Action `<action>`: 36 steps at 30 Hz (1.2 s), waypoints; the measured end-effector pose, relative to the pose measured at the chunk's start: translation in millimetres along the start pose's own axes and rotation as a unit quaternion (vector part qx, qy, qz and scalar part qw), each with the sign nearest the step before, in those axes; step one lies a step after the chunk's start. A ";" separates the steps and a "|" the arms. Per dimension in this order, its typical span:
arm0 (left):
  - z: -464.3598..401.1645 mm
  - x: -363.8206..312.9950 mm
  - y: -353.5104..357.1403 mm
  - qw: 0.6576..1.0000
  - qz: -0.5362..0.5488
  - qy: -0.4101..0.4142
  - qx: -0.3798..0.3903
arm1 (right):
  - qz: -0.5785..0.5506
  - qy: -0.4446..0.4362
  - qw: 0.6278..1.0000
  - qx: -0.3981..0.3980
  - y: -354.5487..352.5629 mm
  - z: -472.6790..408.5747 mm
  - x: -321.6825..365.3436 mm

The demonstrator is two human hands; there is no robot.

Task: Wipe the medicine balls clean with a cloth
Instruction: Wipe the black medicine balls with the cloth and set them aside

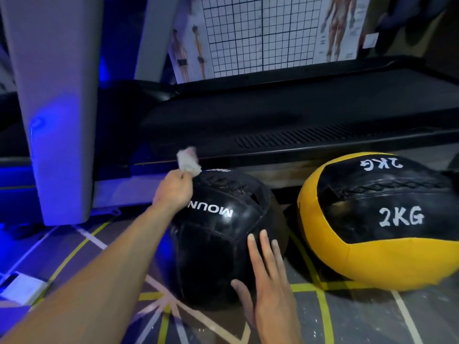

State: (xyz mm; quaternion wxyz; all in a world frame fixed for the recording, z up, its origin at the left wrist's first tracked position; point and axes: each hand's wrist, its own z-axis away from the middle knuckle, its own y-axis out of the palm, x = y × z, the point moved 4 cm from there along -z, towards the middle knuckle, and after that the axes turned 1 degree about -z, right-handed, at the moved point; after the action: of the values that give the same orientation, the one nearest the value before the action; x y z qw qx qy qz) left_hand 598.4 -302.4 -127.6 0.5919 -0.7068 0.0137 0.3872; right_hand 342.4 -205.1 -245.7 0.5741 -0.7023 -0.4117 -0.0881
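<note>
A black medicine ball (221, 234) with white lettering sits on the floor in the middle. My left hand (173, 192) grips a small crumpled white cloth (188, 160) at the ball's upper left, the cloth sticking up above the fist. My right hand (267, 274) lies flat on the ball's near right side, fingers straight. To the right rests a yellow and black medicine ball (380, 256) marked 2KG.
A black treadmill deck (298, 120) runs behind the balls, with its grey upright (57, 108) at left. A gridded posture chart (260, 33) leans at the back. The floor (360, 319) has yellow and white lines. Another dark object shows at the far right edge.
</note>
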 end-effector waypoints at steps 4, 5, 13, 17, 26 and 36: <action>-4.0 -54.4 30.8 0.958 -0.221 0.164 0.080 | 0.012 -0.011 1.000 -0.018 2.4 3.8 -3.3; 11.9 -75.7 43.1 0.921 -0.263 0.272 0.091 | 0.015 -0.013 1.000 -0.024 1.9 6.5 -6.3; -52.4 -31.7 10.9 0.931 -0.292 0.106 0.190 | 0.055 -0.017 0.998 -0.028 3.2 14.4 -27.1; -37.8 -44.4 23.2 0.957 -0.144 0.120 0.223 | 0.063 -0.031 0.997 -0.030 8.8 11.7 -33.1; -18.1 -106.2 54.4 0.893 -0.261 0.281 0.234 | 0.033 -0.016 0.999 -0.035 6.2 4.6 -14.5; 11.1 -142.1 88.7 0.829 -0.333 0.302 0.332 | 0.004 -0.035 0.999 -0.035 11.4 2.0 -2.4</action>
State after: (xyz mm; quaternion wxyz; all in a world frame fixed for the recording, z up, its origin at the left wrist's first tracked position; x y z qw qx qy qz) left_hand 450.6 -381.9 -120.8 0.8501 -0.5114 0.0832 -0.0943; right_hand 347.9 -204.6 -256.2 0.5345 -0.7265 -0.4252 -0.0756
